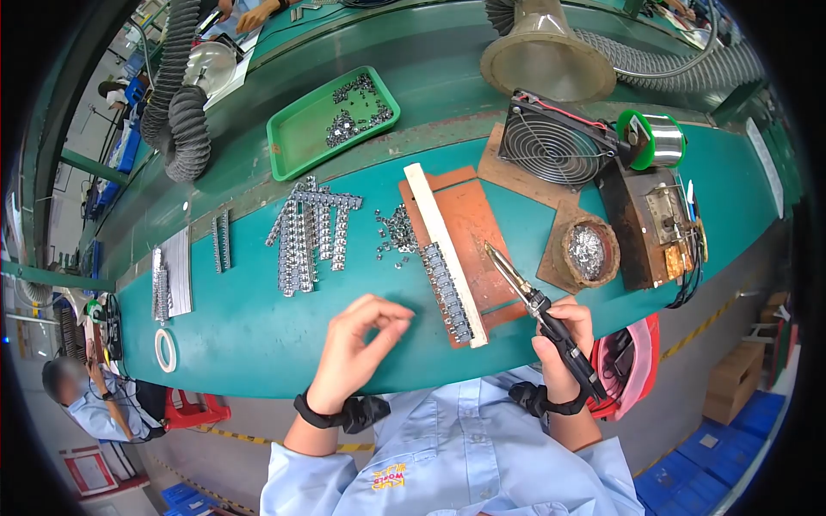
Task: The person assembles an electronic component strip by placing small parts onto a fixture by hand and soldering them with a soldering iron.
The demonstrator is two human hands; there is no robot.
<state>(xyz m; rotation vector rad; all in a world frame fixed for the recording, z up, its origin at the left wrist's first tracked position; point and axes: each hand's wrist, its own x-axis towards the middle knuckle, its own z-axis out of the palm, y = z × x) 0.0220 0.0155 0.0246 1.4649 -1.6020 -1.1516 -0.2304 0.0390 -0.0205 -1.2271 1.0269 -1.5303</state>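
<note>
My right hand (pixel 568 331) is wrapped round the black handle of a soldering iron (pixel 551 318), its metal tip pointing up and left over an orange-brown board (pixel 469 224). A cream-coloured wooden bar (pixel 440 228) lies along that board. Against the bar's left side sits a row of small grey components (pixel 446 292). My left hand (pixel 361 340) hovers left of this row, thumb and fingertips brought together in a pinch; anything between them is too small to make out. Small loose metal parts (pixel 397 232) are heaped beyond it.
Assembled strips (pixel 301 236) lie to the left, near a tape roll (pixel 166 350). A green tray (pixel 292 142) of small parts stands behind. At the right are a fan (pixel 555 142), a solder spool (pixel 662 140), a round pot (pixel 589 251) and a brown box (pixel 632 224). A fume hood (pixel 546 60) hangs above.
</note>
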